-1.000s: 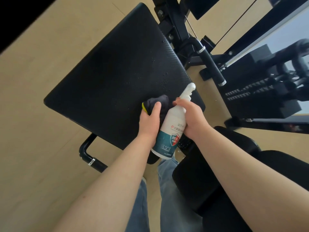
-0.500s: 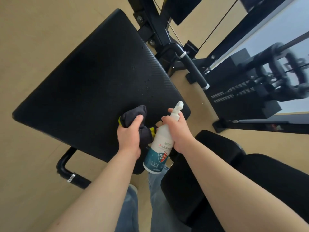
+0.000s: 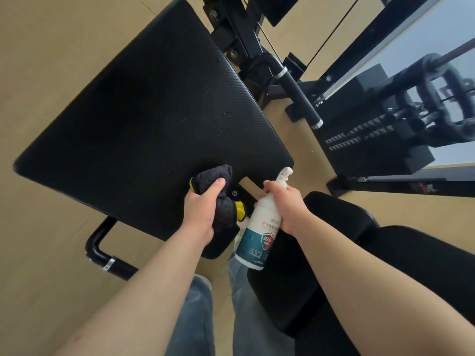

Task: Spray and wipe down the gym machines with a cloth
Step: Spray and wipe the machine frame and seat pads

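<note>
A broad black machine pad point(image 3: 144, 119) fills the upper left, with small spray droplets near its right edge. My left hand point(image 3: 201, 209) grips a bunched dark cloth point(image 3: 214, 177) with a yellow edge at the pad's near right corner. Right beside it, my right hand point(image 3: 285, 204) holds a white spray bottle point(image 3: 257, 240) with a teal label, nozzle pointing up and away toward the pad.
A second black seat pad point(image 3: 359, 265) lies at lower right under my right arm. A black handle bar point(image 3: 299, 98) with chrome rings and the machine frame stand beyond the pad. A weight stack point(image 3: 372, 145) sits at right. A curved black tube point(image 3: 102, 255) juts over the tan floor at lower left.
Both hands have drawn back from over the pad to its near right corner, with the cloth and bottle still held. The bottle now sits off the pad's edge.
</note>
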### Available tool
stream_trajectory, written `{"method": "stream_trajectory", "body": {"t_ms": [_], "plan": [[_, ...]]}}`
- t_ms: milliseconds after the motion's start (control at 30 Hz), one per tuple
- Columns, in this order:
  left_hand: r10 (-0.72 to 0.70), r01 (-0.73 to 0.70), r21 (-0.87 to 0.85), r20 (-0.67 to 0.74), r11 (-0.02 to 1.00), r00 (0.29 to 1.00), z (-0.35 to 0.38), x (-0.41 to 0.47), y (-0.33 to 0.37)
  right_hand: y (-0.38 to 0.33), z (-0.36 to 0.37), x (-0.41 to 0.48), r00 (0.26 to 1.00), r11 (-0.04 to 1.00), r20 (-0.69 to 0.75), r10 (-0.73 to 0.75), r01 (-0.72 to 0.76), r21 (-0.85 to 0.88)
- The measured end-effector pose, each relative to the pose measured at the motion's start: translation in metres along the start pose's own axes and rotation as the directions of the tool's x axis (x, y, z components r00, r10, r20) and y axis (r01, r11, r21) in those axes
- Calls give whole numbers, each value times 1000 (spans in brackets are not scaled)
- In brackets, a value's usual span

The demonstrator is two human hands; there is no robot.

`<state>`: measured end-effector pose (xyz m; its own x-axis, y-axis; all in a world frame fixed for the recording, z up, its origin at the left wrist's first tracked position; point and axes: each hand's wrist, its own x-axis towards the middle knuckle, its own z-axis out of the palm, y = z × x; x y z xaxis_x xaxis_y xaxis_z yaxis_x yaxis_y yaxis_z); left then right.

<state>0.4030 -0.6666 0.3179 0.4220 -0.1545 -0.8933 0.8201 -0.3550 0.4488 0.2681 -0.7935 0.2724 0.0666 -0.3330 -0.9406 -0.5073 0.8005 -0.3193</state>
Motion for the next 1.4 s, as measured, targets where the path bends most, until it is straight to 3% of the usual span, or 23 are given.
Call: {"method": "stream_trajectory", "body": {"t_ms": [167, 233, 400, 500, 667, 800, 933, 1100, 1233, 1333, 1400], "plan": [[-3, 3, 34, -6, 999, 1000, 0, 1, -7, 4, -3, 2, 997, 993, 79, 26, -35, 113], [1, 0, 28, -20, 1000, 1000, -1, -1, -6, 2, 0, 0, 992, 999, 123, 21, -26, 45], [6, -6, -11, -17, 1000, 1000, -2, 3, 10, -24, 18, -2, 946, 971, 305, -107, 165, -170], [36, -36, -17, -20, 999, 999, 1, 9, 30, -34, 29, 2, 941, 918, 284, -184, 268, -293], [66, -65, -17, 11, 998, 998, 3, 19, 53, -54, 38, 3, 919, 931, 356, -170, 269, -248], [119, -119, -7, 64, 993, 991, 4, 27, 65, -73, 47, 5, 916, 910, 327, -234, 325, -257], [129, -122, -69, 110, 990, 986, 4, 30, 75, -99, 57, 2, 899, 938, 365, -243, 314, -149], [128, -107, -150, 139, 983, 982, 4, 30, 89, -119, 80, 8, 928, 942, 265, -261, 305, -138], [136, -114, -164, 135, 980, 981, 2, 31, 94, -119, 77, 14, 946, 976, 239, -218, 211, 57], [132, -110, -176, 116, 978, 985, -3, 32, 93, -109, 69, 13, 963, 979, 181, -201, 192, 67], [128, -104, -194, 115, 976, 985, -6, 29, 91, -101, 64, 6, 960, 988, 238, -147, 129, 88]]}}
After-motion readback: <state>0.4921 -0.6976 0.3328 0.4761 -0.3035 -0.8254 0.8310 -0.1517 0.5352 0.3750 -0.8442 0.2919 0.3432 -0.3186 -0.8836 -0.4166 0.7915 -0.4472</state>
